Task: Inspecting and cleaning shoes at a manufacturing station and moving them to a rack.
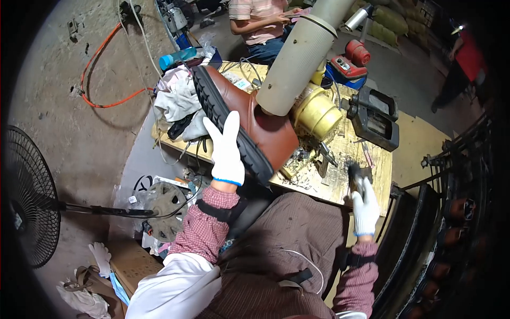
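Note:
A brown leather boot (263,125) with a black ridged sole lies on its side, mounted against a cream cylindrical post (297,58) over the workbench. My left hand (226,149), in a white glove, presses flat against the sole with fingers spread. My right hand (364,204), also in a white glove, grips a dark tool (357,173) by its handle near the bench's front edge, to the right of the boot.
The wooden workbench (340,181) carries a yellow machine housing (317,111), a black vise (374,117), a red power tool (350,58), rags and a blue bottle (178,57). A black fan (26,196) stands at left. Another person sits behind the bench (260,21).

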Demonstrator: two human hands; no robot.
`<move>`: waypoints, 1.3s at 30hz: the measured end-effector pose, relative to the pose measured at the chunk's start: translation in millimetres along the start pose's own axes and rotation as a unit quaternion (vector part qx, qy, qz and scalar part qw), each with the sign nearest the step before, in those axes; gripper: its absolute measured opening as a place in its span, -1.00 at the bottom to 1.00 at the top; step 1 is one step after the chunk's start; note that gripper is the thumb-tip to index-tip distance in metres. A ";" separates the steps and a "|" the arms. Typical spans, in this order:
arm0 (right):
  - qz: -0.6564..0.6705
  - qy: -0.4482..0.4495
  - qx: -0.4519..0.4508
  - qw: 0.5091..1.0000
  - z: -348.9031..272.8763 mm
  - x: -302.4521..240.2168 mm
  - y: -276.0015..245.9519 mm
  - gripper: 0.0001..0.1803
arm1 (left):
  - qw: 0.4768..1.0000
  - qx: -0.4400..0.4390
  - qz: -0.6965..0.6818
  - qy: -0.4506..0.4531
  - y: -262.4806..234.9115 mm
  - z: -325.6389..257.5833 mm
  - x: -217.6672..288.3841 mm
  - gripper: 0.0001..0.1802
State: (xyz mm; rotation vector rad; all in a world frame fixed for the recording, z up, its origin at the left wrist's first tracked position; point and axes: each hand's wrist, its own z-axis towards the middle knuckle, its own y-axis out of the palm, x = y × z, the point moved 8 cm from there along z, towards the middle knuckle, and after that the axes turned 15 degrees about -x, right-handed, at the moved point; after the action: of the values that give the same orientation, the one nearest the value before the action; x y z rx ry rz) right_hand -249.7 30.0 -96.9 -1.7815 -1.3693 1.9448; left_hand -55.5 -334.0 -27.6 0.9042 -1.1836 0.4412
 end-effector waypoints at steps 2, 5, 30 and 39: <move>-0.189 -0.021 -0.011 0.982 12.2 -8.5 4.6 -0.47 | 0.999 0.027 -0.011 -0.017 17.2 10.3 10.1 -0.13; -0.182 -0.169 0.133 0.959 -16.5 -57.1 -12.3 -0.47 | 0.979 -0.011 0.195 0.060 10.1 34.0 16.4 -0.18; -0.167 -0.279 -0.206 0.923 -9.6 -95.2 27.3 -0.76 | 0.991 0.070 -0.109 -0.043 -16.2 -16.2 15.0 0.11; -0.454 0.073 -0.041 0.887 34.9 21.5 32.3 -0.26 | 0.939 0.016 -0.308 -0.152 -30.7 -8.6 -45.2 -0.16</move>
State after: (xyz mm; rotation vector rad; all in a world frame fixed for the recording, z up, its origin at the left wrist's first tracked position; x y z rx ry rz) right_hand -271.3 8.6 -139.3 -0.9517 -1.7848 1.2181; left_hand -44.1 -338.3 -81.5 1.3411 -1.0951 -0.1964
